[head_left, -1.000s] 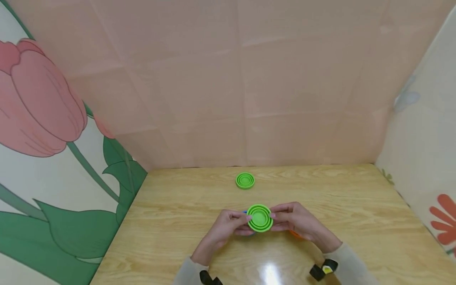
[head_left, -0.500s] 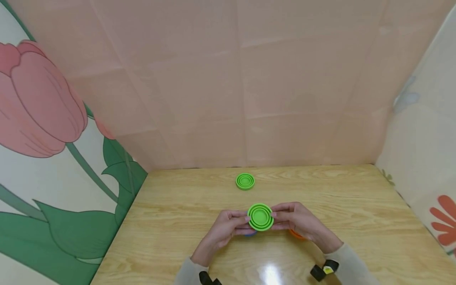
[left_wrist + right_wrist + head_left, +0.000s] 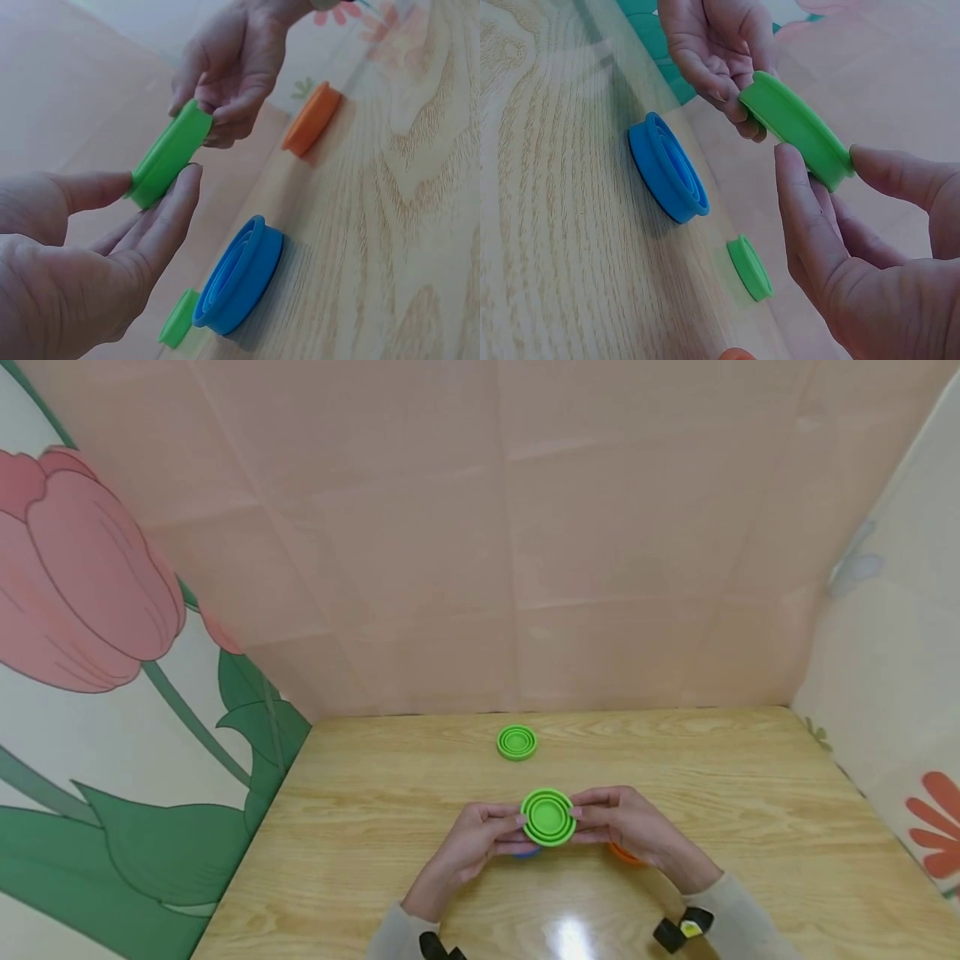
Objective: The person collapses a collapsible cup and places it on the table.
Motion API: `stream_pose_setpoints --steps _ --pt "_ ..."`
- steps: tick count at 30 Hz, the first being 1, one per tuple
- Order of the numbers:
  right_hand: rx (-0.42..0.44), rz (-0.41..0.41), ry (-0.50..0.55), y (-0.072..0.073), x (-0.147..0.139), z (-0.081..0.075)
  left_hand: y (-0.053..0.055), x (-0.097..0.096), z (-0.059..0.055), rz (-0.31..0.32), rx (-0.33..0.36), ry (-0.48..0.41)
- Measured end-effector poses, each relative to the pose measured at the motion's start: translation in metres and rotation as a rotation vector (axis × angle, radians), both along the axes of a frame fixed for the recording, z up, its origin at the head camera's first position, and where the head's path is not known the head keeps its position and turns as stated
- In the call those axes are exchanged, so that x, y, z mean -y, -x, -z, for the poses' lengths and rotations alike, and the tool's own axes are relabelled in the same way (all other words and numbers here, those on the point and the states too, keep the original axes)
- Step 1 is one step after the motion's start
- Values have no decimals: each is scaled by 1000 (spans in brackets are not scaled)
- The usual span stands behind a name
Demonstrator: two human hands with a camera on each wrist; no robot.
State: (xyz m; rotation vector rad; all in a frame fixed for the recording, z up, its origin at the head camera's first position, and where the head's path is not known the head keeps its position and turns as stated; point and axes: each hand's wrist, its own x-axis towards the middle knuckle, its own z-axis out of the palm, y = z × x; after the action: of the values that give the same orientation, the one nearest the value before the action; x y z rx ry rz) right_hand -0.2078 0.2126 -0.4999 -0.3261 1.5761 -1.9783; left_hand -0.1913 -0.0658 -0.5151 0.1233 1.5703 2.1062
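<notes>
Between both hands, raised off the table, is a green collapsible cup point(image 3: 548, 817) folded flat, its concentric rings facing up. My left hand point(image 3: 468, 843) pinches its left rim, thumb on top and fingers below. On the opposite side my right hand point(image 3: 637, 827) pinches the rim the same way. A blue collapsible cup point(image 3: 240, 277), also folded flat, rests on the table below the left hand, mostly covered in the head view. An orange collapsible cup point(image 3: 312, 120) lies under the right hand, with just an edge showing from above.
A second flat green cup point(image 3: 517, 742) sits farther back on the wooden table point(image 3: 375, 785). Behind the table hangs a pinkish cloth backdrop point(image 3: 510, 543). Flower-patterned panels point(image 3: 112, 735) stand at both sides.
The held green cup has risen very slightly since a second ago, uncovering a little less of the blue cup's left side. Both hands otherwise stay in place, still gripping it.
</notes>
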Motion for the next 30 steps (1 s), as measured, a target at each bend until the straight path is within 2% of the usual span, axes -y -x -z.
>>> stream_pose_setpoints --steps 7,11,16,23,30 --pt "9 -12 -25 2 3 -2 -1 1 -2 -6 0 10" --pt "-9 1 -28 4 -3 -3 5 -4 -6 -4 -13 16" --pt "-37 21 -41 11 -14 -8 18 -15 -9 -8 8 11" --pt "-48 77 -123 22 -26 -17 42 -29 -11 -20 8 15" --pt "-28 146 -118 38 -44 -13 70 -53 -9 -50 63 42"
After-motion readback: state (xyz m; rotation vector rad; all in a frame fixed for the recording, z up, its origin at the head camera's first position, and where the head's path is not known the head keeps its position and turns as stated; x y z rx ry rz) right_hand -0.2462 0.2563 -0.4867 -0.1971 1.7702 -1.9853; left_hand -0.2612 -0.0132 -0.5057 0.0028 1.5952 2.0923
